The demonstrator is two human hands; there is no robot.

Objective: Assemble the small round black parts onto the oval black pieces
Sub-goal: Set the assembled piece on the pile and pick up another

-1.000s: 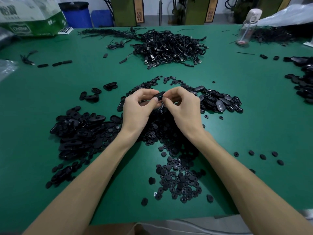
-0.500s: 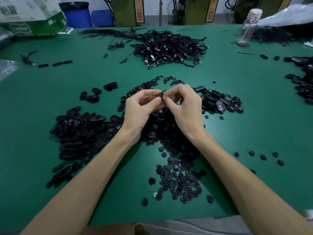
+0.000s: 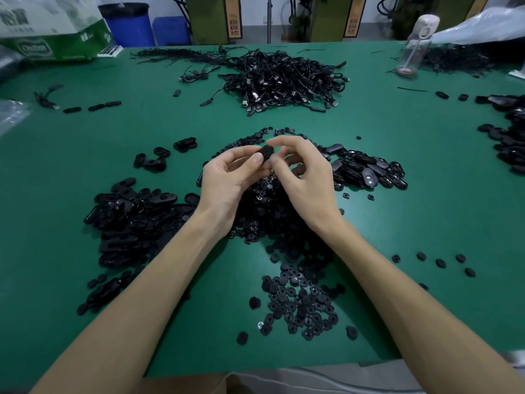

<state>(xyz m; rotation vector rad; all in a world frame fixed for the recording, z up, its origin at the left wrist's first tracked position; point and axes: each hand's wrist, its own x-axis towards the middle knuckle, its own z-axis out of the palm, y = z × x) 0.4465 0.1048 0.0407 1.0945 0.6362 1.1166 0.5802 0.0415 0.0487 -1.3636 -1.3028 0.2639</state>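
Note:
My left hand (image 3: 227,177) pinches a black oval piece (image 3: 267,152) between thumb and fingers, held above the table's middle. My right hand (image 3: 304,177) is beside it, its thumb and forefinger tips touching the same piece; whether a small round part sits under them I cannot tell. A heap of small round black parts (image 3: 298,302) lies below my hands and runs under them. A pile of oval black pieces (image 3: 133,223) lies to the left. Another pile of oval pieces (image 3: 366,172) lies to the right.
The green table (image 3: 426,194) carries a tangle of black USB cables (image 3: 284,78) at the back, more oval pieces (image 3: 511,137) at the right edge, a clear bottle (image 3: 414,44), a green-and-white box (image 3: 51,32) and several loose round parts (image 3: 440,263).
My hands have loosened from a tight press on the piece. The right hand's fingers have spread and lifted, and the oval piece now shows more plainly in my left hand.

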